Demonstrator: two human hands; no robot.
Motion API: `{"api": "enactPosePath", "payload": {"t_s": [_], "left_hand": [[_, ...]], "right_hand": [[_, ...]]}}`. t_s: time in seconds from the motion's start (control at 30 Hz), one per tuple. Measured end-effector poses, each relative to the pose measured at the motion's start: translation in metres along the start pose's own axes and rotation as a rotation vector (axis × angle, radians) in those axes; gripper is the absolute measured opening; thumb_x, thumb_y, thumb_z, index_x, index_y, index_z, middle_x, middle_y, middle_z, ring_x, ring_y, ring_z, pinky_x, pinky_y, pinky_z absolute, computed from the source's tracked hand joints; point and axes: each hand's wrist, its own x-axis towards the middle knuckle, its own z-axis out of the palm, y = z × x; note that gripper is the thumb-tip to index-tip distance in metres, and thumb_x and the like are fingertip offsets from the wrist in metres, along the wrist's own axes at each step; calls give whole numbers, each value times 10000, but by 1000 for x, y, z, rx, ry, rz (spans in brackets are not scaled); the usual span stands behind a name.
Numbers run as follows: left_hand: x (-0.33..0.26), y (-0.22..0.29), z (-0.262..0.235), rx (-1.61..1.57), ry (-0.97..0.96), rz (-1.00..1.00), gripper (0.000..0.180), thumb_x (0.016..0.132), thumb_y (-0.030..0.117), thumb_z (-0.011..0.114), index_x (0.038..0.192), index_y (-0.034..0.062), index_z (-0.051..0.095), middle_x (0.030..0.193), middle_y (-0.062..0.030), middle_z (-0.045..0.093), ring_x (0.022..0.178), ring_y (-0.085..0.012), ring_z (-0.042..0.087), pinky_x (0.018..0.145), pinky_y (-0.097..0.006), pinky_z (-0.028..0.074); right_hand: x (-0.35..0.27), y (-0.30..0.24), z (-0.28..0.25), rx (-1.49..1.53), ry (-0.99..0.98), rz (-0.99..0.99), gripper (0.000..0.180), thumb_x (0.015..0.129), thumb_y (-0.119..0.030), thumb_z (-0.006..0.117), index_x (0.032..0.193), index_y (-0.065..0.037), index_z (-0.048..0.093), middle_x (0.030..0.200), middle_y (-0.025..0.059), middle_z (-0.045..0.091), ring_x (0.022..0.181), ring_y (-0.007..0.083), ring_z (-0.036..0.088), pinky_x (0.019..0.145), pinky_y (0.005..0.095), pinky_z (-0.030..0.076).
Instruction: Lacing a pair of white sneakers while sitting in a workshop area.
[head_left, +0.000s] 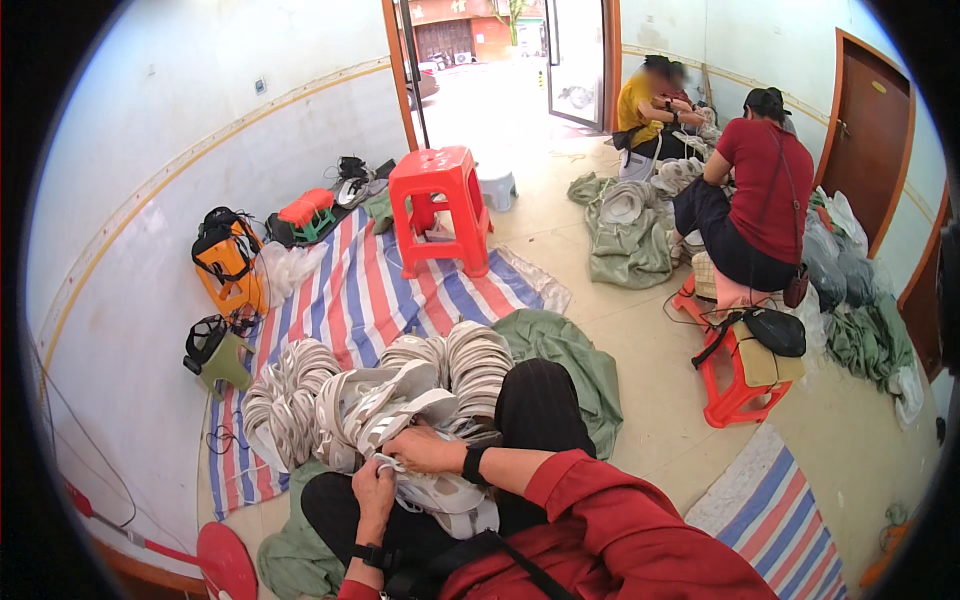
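Observation:
Over my lap, my left hand and my right hand meet at the edge of a white and grey shoe upper. The fingers of both are closed on it, close together; their tips are partly hidden, and any small item between them is too small to make out. More uppers lie in a loose heap just beyond my hands. Behind and beside these stand rows of nested uppers, packed tightly, with another row near my right knee.
Striped sheeting covers the floor ahead, with a red stool on it. Green cloth lies by my right knee. A person in red sits at the right; others sit farther back. Another red stool holds a black bag.

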Motion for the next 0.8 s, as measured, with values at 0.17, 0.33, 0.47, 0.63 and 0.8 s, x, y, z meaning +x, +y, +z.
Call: {"api": "enactPosePath", "payload": {"t_s": [0.17, 0.33, 0.47, 0.63, 0.8], "left_hand": [[-4, 8, -3, 86, 24, 66, 168, 742, 138, 570, 829, 3, 621, 725, -204, 610, 700, -392, 604, 649, -434, 467], [-6, 18, -13, 18, -12, -63, 133, 735, 112, 611, 798, -4, 602, 773, -187, 608, 728, -368, 598, 680, -431, 468], [-3, 12, -5, 125, 181, 236, 115, 723, 66, 631, 763, -11, 556, 914, -155, 572, 840, -339, 574, 746, -395, 458], [-4, 4, -4, 82, 160, 272, 130, 718, 48, 636, 773, -17, 537, 941, -146, 559, 850, -337, 566, 759, -379, 455], [-1, 4, -6, 103, 115, 264, 137, 708, 46, 639, 758, -15, 527, 953, -150, 572, 863, -350, 570, 766, -374, 456]], "right_hand": [[-8, -6, 1, -117, 83, -43, 189, 775, -139, 531, 928, -115, 639, 924, 159, 645, 974, 360, 593, 860, 553, 370], [0, -1, -8, -94, -9, -21, 199, 762, -118, 532, 926, -105, 644, 901, 150, 652, 931, 359, 609, 814, 546, 401], [12, 13, -18, 10, -146, -121, 189, 769, -118, 524, 896, -84, 661, 845, 149, 655, 825, 343, 626, 692, 446, 465], [15, 9, -10, 4, -127, -81, 160, 763, -126, 545, 858, -92, 669, 843, 136, 666, 811, 320, 638, 677, 432, 466], [16, 8, -4, -45, -94, -31, 138, 754, -131, 560, 837, -99, 666, 807, 122, 662, 789, 313, 636, 658, 423, 455]]}}
